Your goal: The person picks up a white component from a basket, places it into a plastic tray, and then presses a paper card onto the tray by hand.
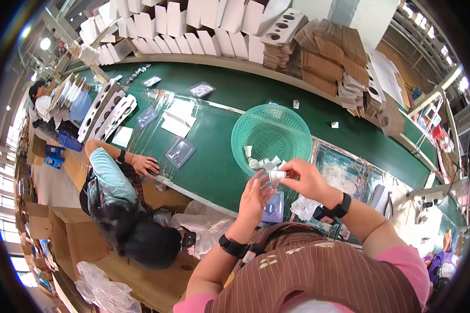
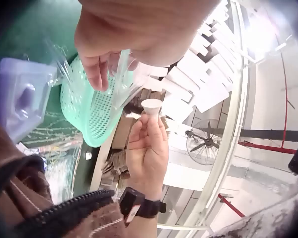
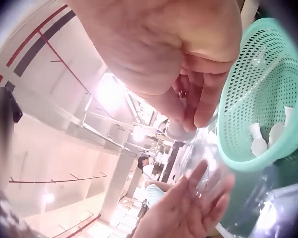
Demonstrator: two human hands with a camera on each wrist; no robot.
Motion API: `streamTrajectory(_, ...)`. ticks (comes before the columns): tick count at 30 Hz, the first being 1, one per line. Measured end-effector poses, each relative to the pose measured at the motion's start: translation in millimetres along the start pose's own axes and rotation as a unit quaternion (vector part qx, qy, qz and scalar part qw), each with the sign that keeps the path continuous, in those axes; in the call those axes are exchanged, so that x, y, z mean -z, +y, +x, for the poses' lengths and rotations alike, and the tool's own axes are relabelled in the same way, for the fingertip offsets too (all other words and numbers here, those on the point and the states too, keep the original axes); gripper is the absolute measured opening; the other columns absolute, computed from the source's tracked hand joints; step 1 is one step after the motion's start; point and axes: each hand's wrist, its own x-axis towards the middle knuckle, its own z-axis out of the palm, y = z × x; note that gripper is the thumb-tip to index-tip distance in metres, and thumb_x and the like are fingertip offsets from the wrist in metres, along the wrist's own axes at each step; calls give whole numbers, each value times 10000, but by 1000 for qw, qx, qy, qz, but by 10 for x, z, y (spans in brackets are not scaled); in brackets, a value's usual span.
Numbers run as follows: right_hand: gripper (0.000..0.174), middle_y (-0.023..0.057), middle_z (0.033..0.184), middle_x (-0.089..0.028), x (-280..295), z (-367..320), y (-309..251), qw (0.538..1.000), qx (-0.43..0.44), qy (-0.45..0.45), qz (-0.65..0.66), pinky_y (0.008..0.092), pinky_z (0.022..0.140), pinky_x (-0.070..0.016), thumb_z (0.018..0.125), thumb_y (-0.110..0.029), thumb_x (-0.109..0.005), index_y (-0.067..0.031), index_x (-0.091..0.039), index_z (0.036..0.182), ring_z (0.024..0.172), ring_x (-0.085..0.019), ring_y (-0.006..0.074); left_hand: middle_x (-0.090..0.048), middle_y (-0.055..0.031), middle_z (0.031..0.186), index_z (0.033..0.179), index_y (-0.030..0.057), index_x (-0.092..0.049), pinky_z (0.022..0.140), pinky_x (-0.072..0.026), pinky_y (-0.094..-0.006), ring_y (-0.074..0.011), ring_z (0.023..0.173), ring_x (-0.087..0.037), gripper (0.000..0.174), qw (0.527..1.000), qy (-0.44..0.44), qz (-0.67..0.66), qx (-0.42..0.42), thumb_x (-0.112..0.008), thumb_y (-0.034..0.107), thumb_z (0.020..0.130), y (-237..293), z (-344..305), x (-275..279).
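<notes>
My right hand (image 1: 313,181) pinches a small white cone-shaped piece (image 2: 152,105), like a spotlight bulb, by its narrow end. Its wide round face points toward my left hand (image 1: 253,201). A clear thin plastic shell (image 3: 208,173) lies between the thumb and fingers of the left hand, just beside the white piece in the head view. Both hands are above the near rim of a green perforated basket (image 1: 236,134). Inside the basket, several similar white pieces (image 3: 259,145) lie loose at the near side.
A bluish clear plastic package (image 1: 273,208) and a pile of white printed pieces (image 1: 304,207) lie near my body. Another person's hand (image 1: 143,164) rests at the bench edge on the left. White boxes (image 1: 193,15) and brown cardboard stacks (image 1: 331,49) line the far side.
</notes>
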Motion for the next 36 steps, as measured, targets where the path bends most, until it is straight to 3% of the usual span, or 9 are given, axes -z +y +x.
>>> streamTrajectory(4,232,124,809,-554,-91,-263,-71,988,33,52,-139,371,599,-472,737,-150,-679,-37,-584,916,684,-583,288,-522,-64,1165,1329,72,-354,859,-458,-301,-141,1002,-551,373,997,-51,-47,16,-354,202,980,-123,7,-185)
streamTrajectory(9,228,128,799,-562,-53,-476,-50,981,71,57,-174,371,588,-470,745,-164,-672,-35,-582,910,695,-588,280,-517,-92,1179,1304,60,-376,807,-489,-266,-169,1016,-560,363,998,-51,-19,15,-421,92,944,-291,-5,-180)
streamTrajectory(12,231,128,796,-581,237,-655,206,986,-79,123,-84,323,582,-473,753,-164,-666,-23,-583,917,669,-589,237,-506,-137,1190,1264,40,-402,859,-500,-339,-289,1079,-550,337,999,32,-18,29,-422,56,928,-227,-114,-214)
streamTrajectory(15,345,152,928,-584,400,-965,938,932,-215,73,-283,398,738,-477,732,-258,-689,-29,-586,968,883,-581,287,-494,-150,1201,1218,30,-419,861,-493,-396,-308,1082,-541,293,999,37,-27,-2,-427,65,928,-257,-179,-29)
streamTrajectory(18,434,161,1040,-561,213,-1246,1257,892,-305,-18,-334,424,845,-444,715,-309,-699,-40,-570,1030,1003,-532,323,-513,-123,1169,1194,40,-442,856,-495,-383,-301,1082,-547,268,997,67,-26,5,-427,53,927,-287,-232,49)
streamTrajectory(23,498,162,1086,-545,125,-1423,1367,884,-355,8,-303,401,899,-417,709,-320,-706,-65,-534,1101,1054,-509,325,-515,-119,1158,1184,39,-443,854,-495,-383,-300,1074,-552,259,996,85,0,10,-428,49,926,-290,-314,32)
streamTrajectory(29,275,154,837,-620,210,-1585,1712,912,-326,53,-242,385,699,-479,751,-262,-668,-39,-607,900,768,-600,295,-524,-126,1143,1182,14,-442,849,-498,-390,-296,1050,-563,260,995,83,39,31,-428,52,925,-321,-312,-6)
streamTrajectory(32,262,93,570,-539,538,-1578,1504,956,-265,121,-24,339,509,-388,780,-224,-646,-2,-569,664,514,-468,199,-540,-133,1125,1184,-4,-447,847,-499,-391,-287,1031,-572,268,991,44,98,75,-429,83,931,-335,-283,-18)
streamTrajectory(36,260,62,555,-520,913,-1248,789,969,-240,43,43,299,484,-365,757,-217,-675,2,-569,667,515,-445,109,-550,-128,1123,1201,-14,-445,849,-494,-386,-273,1008,-585,326,969,-68,149,185,-386,202,964,-438,-152,-94)
